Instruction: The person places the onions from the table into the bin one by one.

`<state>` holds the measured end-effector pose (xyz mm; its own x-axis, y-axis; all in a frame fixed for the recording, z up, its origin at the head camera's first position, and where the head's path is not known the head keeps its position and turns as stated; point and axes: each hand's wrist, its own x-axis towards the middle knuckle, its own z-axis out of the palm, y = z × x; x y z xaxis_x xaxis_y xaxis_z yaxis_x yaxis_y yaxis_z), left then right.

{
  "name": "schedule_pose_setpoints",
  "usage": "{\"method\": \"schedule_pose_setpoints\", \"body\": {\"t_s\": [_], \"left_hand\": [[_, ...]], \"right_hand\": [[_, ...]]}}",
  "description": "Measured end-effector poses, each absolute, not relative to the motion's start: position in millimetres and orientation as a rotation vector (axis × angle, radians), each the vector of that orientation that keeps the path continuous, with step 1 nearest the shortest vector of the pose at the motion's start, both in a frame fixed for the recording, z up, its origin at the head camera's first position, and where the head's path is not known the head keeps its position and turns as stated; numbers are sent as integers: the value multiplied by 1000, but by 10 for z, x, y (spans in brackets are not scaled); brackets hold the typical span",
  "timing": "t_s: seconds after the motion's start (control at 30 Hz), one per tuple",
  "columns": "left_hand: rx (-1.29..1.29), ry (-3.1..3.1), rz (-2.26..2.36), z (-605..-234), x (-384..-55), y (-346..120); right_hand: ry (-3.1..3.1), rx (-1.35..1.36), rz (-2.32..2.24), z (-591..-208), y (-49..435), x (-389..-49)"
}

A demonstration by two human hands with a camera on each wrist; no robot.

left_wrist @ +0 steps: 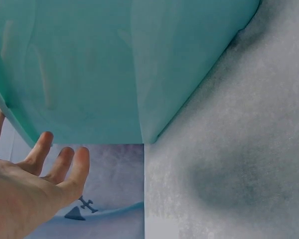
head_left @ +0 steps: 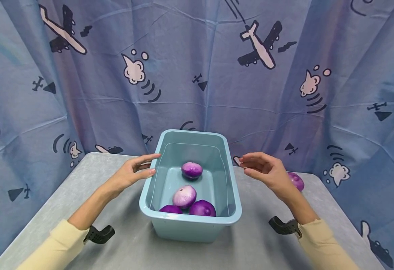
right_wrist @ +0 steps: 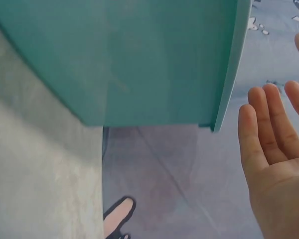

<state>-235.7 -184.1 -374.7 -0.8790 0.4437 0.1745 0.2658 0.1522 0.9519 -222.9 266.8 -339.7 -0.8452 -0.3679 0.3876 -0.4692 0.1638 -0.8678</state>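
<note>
A light blue plastic bin stands in the middle of the table with several red onions inside. One onion lies toward the back of its floor; a paler onion and a dark purple onion are near the front wall. My left hand is at the bin's left rim, index fingertip and thumb right at the edge, fingers loosely extended. My right hand hovers off the right rim with a gap between, fingers slightly bent and nothing in them. In the right wrist view its palm faces up beside the bin wall.
Another red onion sits on the table at the right, partly hidden behind my right wrist. The grey table ends at the back against a blue curtain printed with airplanes. A black wrist mount is on each forearm.
</note>
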Motion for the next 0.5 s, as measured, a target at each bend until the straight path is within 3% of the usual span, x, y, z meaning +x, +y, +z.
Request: {"method": "schedule_pose_setpoints", "body": {"t_s": [0.5], "left_hand": [[690,2285,1806,-3744,-2353,-1840]], "right_hand": [[-2442,617,1662,-3617,3162,-2135]]}}
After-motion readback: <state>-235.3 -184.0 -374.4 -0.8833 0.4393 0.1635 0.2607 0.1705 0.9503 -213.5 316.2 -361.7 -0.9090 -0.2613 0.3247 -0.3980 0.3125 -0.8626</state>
